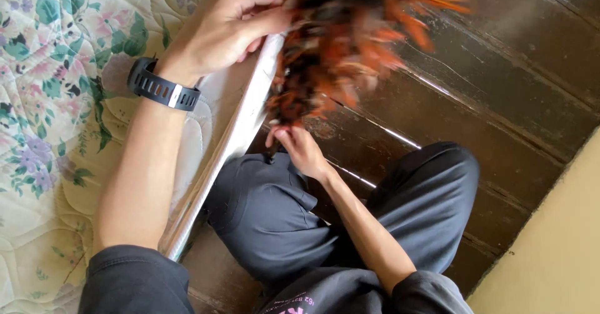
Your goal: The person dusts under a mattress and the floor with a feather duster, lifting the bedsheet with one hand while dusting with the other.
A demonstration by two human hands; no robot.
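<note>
A: What do we see around the silver rail (234,142) that runs from lower left to upper right?

B: Our left hand (228,26), a dark watch (164,89) on its wrist, grips the upper end of the rail, fingers curled against the blurred orange-and-black feather duster (340,42).

A: And to the right of the rail?

B: Our right hand (300,148) pinches the duster's dark handle just beside the rail, above our grey-trousered knee (262,207). Left of the rail lies the floral quilted mattress (50,114); right of it, dark wooden floorboards (500,89).
</note>
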